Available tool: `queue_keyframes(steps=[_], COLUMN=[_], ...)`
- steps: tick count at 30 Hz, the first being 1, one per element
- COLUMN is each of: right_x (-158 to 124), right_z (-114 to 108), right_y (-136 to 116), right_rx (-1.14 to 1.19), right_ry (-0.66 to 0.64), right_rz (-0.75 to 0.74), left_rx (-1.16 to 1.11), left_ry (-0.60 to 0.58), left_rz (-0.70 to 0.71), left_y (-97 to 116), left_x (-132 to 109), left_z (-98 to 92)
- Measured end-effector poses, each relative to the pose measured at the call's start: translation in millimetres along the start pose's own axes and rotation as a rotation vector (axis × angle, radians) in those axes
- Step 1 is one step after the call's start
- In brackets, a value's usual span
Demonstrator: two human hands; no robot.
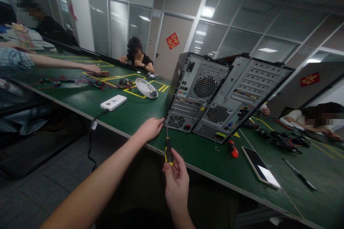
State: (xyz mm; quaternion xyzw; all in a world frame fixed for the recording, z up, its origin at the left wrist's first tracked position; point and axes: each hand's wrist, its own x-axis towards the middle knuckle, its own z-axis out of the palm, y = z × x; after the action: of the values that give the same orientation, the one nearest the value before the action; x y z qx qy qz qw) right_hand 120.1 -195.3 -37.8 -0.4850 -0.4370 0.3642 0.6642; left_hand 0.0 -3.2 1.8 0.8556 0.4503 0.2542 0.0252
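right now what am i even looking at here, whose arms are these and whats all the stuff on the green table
This is one picture from a camera worn on a person's head, looking down at their own bare arms. The right hand grips a black-and-yellow screwdriver, tip up toward a computer case. The left hand touches that case's lower corner. Two cases stand on the green table, backs facing the camera. Nearby lie a white box with a cable, a round white fan grille, a red-handled tool and a phone. Other people sit around the table.

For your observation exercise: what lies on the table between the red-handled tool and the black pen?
In the head view, a phone lies face up between the red-handled tool and the black pen on the green table.
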Motion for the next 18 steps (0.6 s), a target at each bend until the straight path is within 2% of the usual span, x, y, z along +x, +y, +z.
queue_keyframes(steps=[6,18], right_x=[-1.2,-0.8], right_z=[5.3,1.3], right_y=[-3.2,-1.7], right_rx=[0.113,0.038], right_ry=[-0.006,-0.019], right_rz=[0.042,0.026], left_rx=[0.014,0.004], left_ry=[-0.001,-0.001], left_rz=[-0.006,-0.012], left_y=[-0.9,-0.4], left_x=[-0.2,-0.7], left_z=[1.7,0.4])
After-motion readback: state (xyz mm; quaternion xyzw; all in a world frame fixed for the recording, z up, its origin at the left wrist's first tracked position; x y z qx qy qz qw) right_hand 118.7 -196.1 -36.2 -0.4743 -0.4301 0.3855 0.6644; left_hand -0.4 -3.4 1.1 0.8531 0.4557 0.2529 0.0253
